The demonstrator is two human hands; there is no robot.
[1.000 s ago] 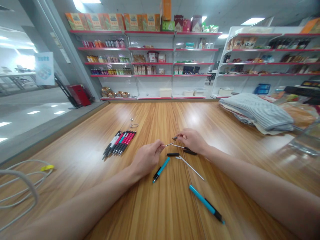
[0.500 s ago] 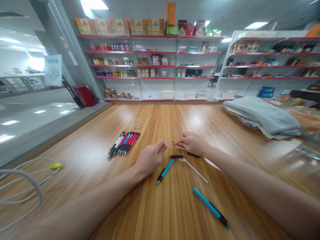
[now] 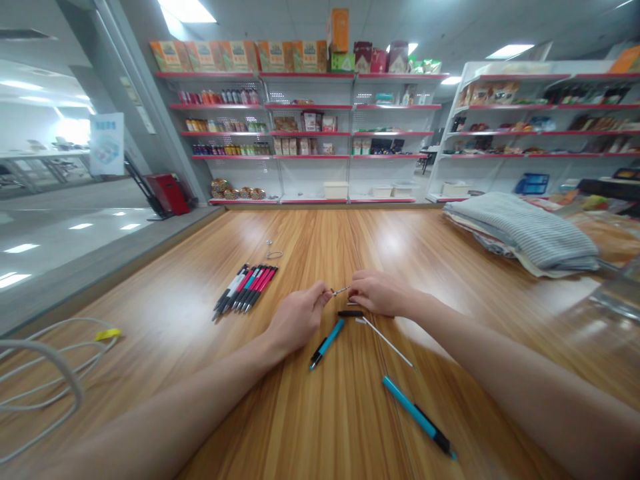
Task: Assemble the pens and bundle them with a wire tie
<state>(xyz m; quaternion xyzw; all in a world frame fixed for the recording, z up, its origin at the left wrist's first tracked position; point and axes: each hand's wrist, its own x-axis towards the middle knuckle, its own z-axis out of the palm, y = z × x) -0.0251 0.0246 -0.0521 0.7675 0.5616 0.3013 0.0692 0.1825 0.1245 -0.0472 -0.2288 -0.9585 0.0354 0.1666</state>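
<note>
My left hand [image 3: 296,318] pinches a thin silver pen refill [image 3: 341,291] between thumb and fingers, just above the wooden table [image 3: 320,413]. My right hand [image 3: 379,293] is closed at the refill's other tip, fingers together on a small part I cannot make out. Below the hands lie a blue pen barrel [image 3: 327,343], a short black pen piece [image 3: 351,313], a loose white refill [image 3: 387,341] and, nearer me, a whole blue and black pen [image 3: 419,417].
A row of several black, red and blue pens [image 3: 246,287] lies to the left, with small metal rings [image 3: 274,253] behind it. Folded grey cloth [image 3: 523,229] sits at the right. A white cable [image 3: 47,363] curls at the left edge. Store shelves stand behind.
My right hand has slid left and down towards the left hand, closing over the refill's tip. The left hand has barely moved.
</note>
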